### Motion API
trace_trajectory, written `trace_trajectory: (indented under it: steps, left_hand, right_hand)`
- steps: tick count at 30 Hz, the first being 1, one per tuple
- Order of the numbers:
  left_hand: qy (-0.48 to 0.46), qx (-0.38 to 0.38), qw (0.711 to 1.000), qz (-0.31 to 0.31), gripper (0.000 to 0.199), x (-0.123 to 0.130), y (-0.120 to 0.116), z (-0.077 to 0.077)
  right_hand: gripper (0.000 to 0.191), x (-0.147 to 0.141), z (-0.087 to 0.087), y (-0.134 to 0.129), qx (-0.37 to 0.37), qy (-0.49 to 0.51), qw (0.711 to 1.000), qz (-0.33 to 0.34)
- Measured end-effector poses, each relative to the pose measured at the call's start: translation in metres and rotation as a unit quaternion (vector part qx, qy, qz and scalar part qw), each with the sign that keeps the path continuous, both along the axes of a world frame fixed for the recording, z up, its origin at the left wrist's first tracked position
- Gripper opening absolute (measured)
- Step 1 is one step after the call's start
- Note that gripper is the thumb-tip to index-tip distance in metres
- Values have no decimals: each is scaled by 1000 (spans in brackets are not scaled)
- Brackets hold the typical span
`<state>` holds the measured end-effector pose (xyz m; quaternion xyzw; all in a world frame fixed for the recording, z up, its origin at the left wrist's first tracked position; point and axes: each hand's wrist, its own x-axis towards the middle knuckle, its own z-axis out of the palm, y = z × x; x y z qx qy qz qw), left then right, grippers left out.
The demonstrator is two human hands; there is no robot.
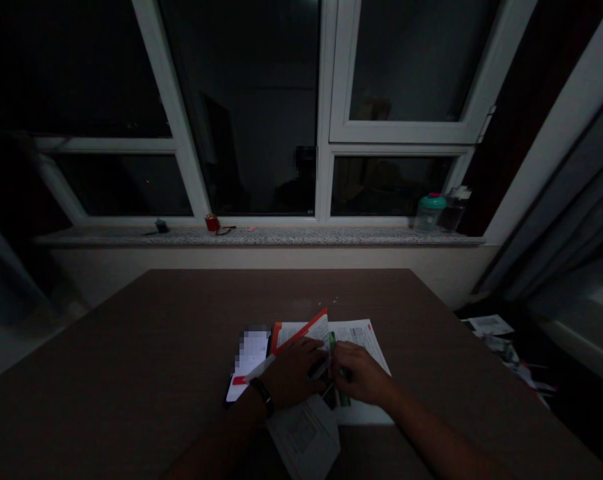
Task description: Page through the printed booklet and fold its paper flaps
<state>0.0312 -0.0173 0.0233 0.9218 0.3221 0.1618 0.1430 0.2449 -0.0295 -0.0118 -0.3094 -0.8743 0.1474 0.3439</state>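
Printed sheets (pixel 376 347) with orange edges and text lie on the brown table, with one sheet lifted and bent up between my hands. My left hand (pixel 296 373), wearing a dark wristband, curls over the paper from the left. From the right, my right hand (pixel 359 370) has its fingers bent tightly on the paper close to the left fingertips. A green and dark printed strip shows between and below the hands. Under my left wrist a pale folded sheet (pixel 304 430) hangs towards me. Left of the papers lies a phone (pixel 251 353) with a lit screen, partly covered by my left arm.
The wooden table (pixel 131 360) reaches towards a window sill (pixel 291 235). A teal-lidded bottle (pixel 430 212), a clear bottle (pixel 454 208) and a small red container (pixel 212 223) stand on the sill. Papers (pixel 491 325) lie low beyond the table's right edge.
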Motion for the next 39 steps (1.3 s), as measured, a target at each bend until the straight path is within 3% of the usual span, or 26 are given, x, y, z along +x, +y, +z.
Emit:
trace_trajectory:
  steps: [4,9,14,20,24,28,39]
  left_hand:
    - [3,3,1000,-3,43,0,0,0]
    - [-5,4,1000,-6,52,-2,2,-5]
    - [-5,0,1000,3,56,-3,3,-11]
    - [-16,-1,1000,-13,44,-4,2,-7]
    - [-9,-3,999,-32,24,-3,3,0]
    - [-9,-10,999,-43,21,-2,3,1]
    - [-38,-16,999,-22,37,-3,2,-2]
  right_hand:
    - [20,-3,-1,5,4,-5,998,-59]
    - [19,-6,0,8,31,-42,989,-141]
    - [17,-5,0,6,28,-25,984,-175]
    - [16,-4,-2,2,26,-19,987,-160]
    - [16,-4,-2,-1,37,-38,994,-101]
    - [14,-4,-4,-1,57,-54,996,-47]
    - [15,-7,-3,7,53,-76,983,-161]
